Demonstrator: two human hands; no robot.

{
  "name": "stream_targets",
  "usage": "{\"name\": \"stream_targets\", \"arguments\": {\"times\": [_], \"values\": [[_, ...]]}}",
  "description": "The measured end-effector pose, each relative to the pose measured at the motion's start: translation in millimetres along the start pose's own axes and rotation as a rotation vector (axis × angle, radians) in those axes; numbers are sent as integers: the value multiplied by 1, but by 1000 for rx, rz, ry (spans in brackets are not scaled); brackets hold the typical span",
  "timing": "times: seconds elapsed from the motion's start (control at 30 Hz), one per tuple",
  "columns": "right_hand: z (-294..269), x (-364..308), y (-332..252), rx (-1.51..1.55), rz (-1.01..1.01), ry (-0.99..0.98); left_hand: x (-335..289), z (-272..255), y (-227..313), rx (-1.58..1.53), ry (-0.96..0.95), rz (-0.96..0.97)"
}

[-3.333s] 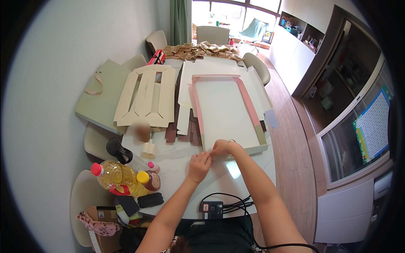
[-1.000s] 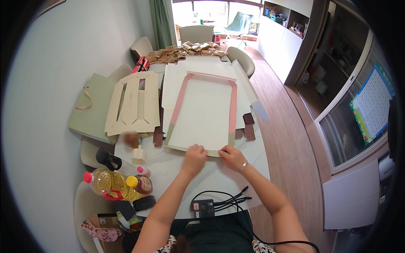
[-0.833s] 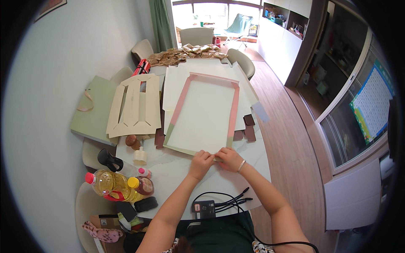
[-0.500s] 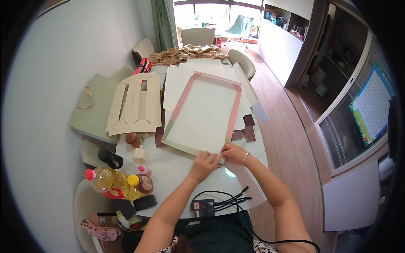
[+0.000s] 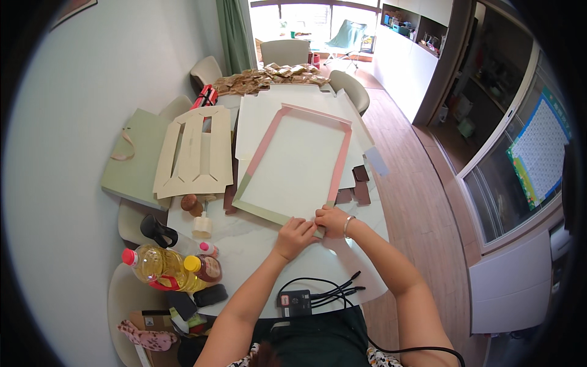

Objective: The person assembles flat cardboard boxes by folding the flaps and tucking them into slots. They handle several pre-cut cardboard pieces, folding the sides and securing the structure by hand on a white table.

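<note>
Marbled surface [image 5: 244,240] carries a pink-and-green cardboard tray [image 5: 264,212], slightly turned since a second ago; left hand [image 5: 295,235] and right hand [image 5: 332,221] grip its nearest corner, where work now centres, the rest stretching beyond both hands.

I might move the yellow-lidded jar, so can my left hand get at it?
Probably yes: only tabletop shows between the left hand and the jar, though that hand is on the tray.
</note>
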State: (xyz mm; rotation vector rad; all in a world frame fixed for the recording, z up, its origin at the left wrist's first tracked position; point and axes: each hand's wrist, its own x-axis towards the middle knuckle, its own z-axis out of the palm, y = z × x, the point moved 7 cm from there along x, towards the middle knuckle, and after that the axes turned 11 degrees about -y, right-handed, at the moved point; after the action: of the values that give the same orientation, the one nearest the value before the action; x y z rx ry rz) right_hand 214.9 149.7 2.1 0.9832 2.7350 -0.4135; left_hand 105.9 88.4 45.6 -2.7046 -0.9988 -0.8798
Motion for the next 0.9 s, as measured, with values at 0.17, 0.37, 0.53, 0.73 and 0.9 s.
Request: {"name": "stream_targets", "arguments": {"times": [0.17, 0.37, 0.53, 0.73, 0.9], "values": [[-6, 8, -5, -69, 119, -134, -6, 7, -3, 43, 8, 18], [12, 17, 25, 158, 132, -390, -5, 10, -3, 26, 22, 24], [11, 24, 29, 518, 119, -411, -6, 8, -7, 29, 16, 5], [8, 23, 27, 528, 142, -414, -4, 9, -8, 36, -5, -7], [-4, 16, 26, 571, 105, -373, -4, 8, -9, 41, -18, -49]]}}
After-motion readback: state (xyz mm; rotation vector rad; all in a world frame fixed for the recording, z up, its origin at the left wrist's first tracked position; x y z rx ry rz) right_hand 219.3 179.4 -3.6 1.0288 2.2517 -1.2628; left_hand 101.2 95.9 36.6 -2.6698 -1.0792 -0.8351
